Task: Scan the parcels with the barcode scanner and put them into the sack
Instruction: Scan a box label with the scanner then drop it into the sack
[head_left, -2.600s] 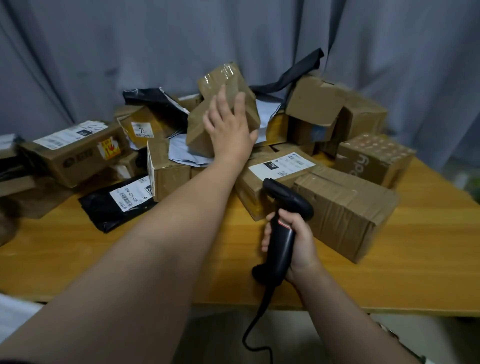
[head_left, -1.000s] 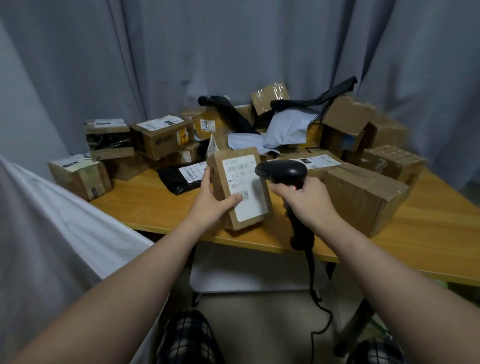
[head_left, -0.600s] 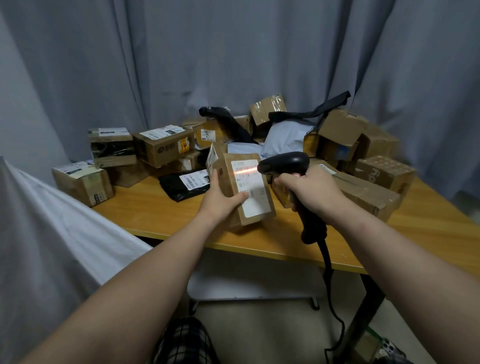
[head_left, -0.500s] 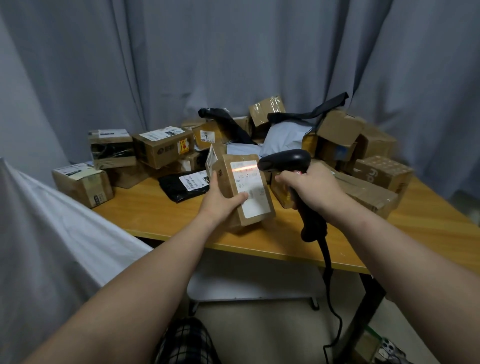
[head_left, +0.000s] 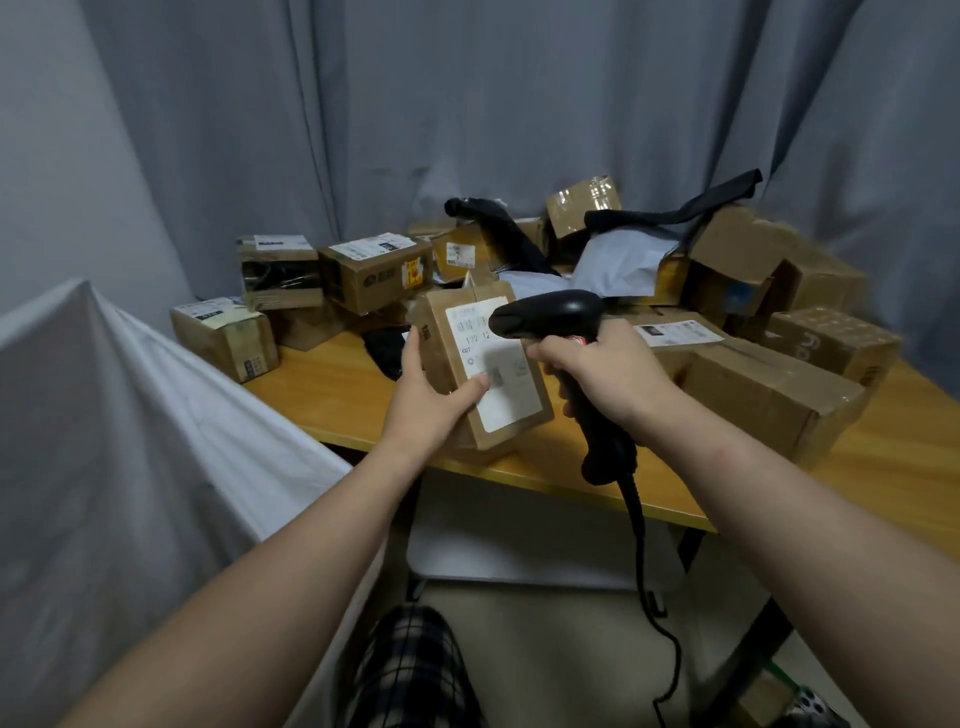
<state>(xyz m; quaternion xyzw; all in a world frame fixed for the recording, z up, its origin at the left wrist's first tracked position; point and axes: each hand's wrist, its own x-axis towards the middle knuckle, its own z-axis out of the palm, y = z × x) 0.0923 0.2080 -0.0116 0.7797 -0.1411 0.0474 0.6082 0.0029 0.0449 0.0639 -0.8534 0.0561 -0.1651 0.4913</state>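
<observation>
Both grips are full: left hand (head_left: 422, 410) curled round the tilted parcel (head_left: 480, 371) above the surface (head_left: 322, 387), right hand (head_left: 608, 374) clenching the scanner (head_left: 550, 312) just beside its label.

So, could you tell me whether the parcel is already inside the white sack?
No, the left hand grips the parcel over the table edge, beside the scanner in the right hand.

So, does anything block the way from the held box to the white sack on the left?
Nothing visible does. The left hand holds the box above the table, and only open air separates it from the sack.
</observation>
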